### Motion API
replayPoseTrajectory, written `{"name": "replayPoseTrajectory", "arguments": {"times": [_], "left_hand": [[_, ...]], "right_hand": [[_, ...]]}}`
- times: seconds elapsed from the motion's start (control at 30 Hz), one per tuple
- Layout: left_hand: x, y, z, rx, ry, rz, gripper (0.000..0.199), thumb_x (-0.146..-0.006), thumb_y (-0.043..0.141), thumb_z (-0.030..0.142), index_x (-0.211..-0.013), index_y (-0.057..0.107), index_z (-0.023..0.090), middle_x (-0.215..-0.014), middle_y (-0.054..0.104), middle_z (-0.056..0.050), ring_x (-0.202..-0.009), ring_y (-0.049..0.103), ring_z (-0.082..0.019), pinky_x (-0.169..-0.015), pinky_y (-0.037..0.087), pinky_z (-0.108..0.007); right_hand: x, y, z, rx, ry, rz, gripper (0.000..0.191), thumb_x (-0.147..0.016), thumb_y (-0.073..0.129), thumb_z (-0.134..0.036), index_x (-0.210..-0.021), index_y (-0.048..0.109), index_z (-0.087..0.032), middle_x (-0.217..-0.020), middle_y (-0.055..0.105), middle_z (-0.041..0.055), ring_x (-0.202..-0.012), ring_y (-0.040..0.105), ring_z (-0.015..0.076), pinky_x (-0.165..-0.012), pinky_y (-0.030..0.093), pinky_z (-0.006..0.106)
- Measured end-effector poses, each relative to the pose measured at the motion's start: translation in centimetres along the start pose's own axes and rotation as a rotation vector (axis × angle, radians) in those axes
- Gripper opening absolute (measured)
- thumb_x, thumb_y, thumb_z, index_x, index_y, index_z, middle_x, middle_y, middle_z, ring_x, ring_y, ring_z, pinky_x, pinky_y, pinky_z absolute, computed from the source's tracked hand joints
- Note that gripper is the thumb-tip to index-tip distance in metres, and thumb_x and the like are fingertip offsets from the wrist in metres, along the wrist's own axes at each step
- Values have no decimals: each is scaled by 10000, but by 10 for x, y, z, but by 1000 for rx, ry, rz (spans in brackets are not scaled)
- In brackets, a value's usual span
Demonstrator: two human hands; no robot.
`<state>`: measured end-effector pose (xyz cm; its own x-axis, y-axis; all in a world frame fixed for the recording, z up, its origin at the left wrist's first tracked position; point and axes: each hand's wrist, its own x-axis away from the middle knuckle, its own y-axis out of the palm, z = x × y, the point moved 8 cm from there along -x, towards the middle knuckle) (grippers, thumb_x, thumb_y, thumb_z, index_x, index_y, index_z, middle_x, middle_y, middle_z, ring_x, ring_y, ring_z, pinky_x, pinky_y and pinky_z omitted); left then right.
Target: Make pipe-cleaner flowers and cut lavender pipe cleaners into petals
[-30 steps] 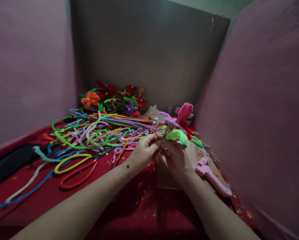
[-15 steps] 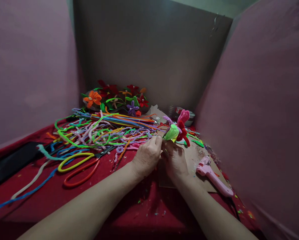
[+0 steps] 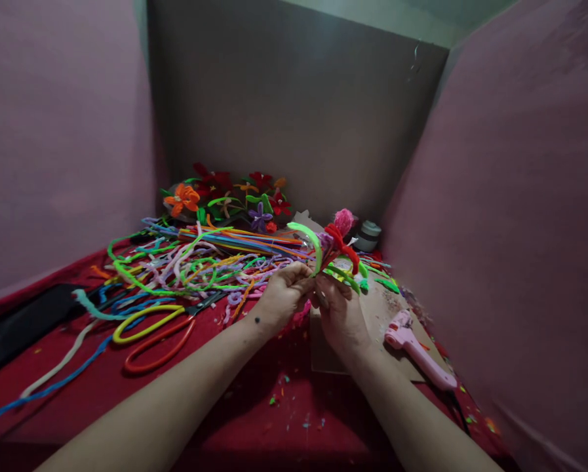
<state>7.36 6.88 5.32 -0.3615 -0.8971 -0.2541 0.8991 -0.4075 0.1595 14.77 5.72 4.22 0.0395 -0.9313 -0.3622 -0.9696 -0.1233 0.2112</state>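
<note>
Together, my left hand (image 3: 284,295) and my right hand (image 3: 339,313) pinch the stems of a small bunch of pipe-cleaner flowers (image 3: 340,244) above the table's middle. A fuzzy pink bloom, red petals and a purple flower stick up from it. One bright green leaf (image 3: 313,237) curves out on the left, and more green leaves fan out on the right. The fingers of both hands are closed and meet around the stems, which they mostly hide. Behind and under my right hand lies a brown cardboard sheet (image 3: 330,357).
Scissors (image 3: 158,334) with yellow and red handles lie left of my hands, by a tangle of pipe cleaners (image 3: 200,262). A pink glue gun (image 3: 419,351) rests on the right. Finished flowers (image 3: 225,196) stand at the back left. A black flat object (image 3: 23,328) lies far left.
The bunch has turned in my hands: the green leaf that faced me now curves out to the left, and the red and purple petals show more. My left wrist has rolled over.
</note>
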Motion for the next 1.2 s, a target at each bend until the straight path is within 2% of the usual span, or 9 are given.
{"name": "replayPoseTrajectory", "arguments": {"times": [0.2, 0.43, 0.57, 0.67, 0.77, 0.87, 1.03, 1.1, 1.2], "left_hand": [[-1, 3, -14, 238, -122, -51, 184, -696, 621, 264, -735, 477, 157, -473, 421, 87, -336, 277, -12, -334, 199, -124], [5, 13, -13, 398, -192, -203, 213, -722, 622, 282, -761, 454, 158, -481, 406, 82, -327, 245, -6, -319, 191, -106], [6, 17, -14, 456, -233, -354, 170, -749, 592, 259, -799, 469, 153, -462, 391, 88, -311, 193, -4, -291, 203, -104], [6, 15, -16, 427, -249, -385, 153, -760, 573, 259, -825, 486, 151, -444, 387, 91, -299, 210, -13, -276, 231, -114], [4, 12, -14, 321, -211, -320, 170, -745, 582, 290, -771, 502, 142, -472, 426, 72, -308, 277, -24, -287, 295, -141], [2, 8, -9, 78, -135, -204, 211, -749, 565, 329, -693, 518, 131, -557, 515, 20, -354, 379, -44, -330, 331, -165], [5, -6, 11, -441, 214, 112, 106, -762, 547, 276, -807, 563, 181, -690, 569, -1, -604, 507, -116, -579, 391, -211], [9, -3, 13, -642, 325, 128, 63, -780, 517, 245, -802, 556, 200, -713, 561, -7, -645, 504, -134, -630, 367, -229], [10, 0, 9, -828, 392, 105, 94, -804, 448, 183, -765, 532, 204, -656, 509, -6, -587, 463, -139, -593, 321, -235]], "right_hand": [[-7, -8, 1, -243, -28, 106, 41, -708, 565, -241, -733, 599, -244, -728, 572, -24, -593, 476, 117, -561, 396, 260], [-7, -16, -2, -131, 28, 10, 102, -694, 602, -237, -604, 575, -198, -564, 466, -29, -540, 401, 100, -515, 340, 234], [-6, -16, -5, -157, 30, -10, 96, -656, 647, -231, -623, 563, -199, -596, 468, -26, -529, 389, 96, -488, 315, 236], [-5, -18, -4, -145, 4, 30, 90, -648, 651, -230, -654, 568, -197, -612, 468, -22, -525, 373, 97, -478, 306, 238], [-5, -22, -1, -68, -25, 90, 58, -685, 609, -249, -672, 564, -215, -631, 481, -14, -530, 373, 107, -480, 318, 247], [-5, -24, 1, 24, -39, 123, 38, -713, 563, -278, -691, 568, -248, -649, 516, -5, -544, 394, 126, -471, 329, 256], [-1, -28, -3, 58, -82, 187, 88, -716, 550, -284, -784, 577, -237, -734, 567, 10, -567, 432, 126, -463, 321, 243], [2, -31, -1, 26, -41, 235, 72, -707, 559, -270, -760, 578, -226, -730, 564, 5, -546, 416, 114, -463, 314, 237], [4, -32, 3, 21, 29, 277, 20, -681, 584, -233, -668, 577, -220, -645, 534, -12, -513, 382, 109, -450, 287, 240]]}}
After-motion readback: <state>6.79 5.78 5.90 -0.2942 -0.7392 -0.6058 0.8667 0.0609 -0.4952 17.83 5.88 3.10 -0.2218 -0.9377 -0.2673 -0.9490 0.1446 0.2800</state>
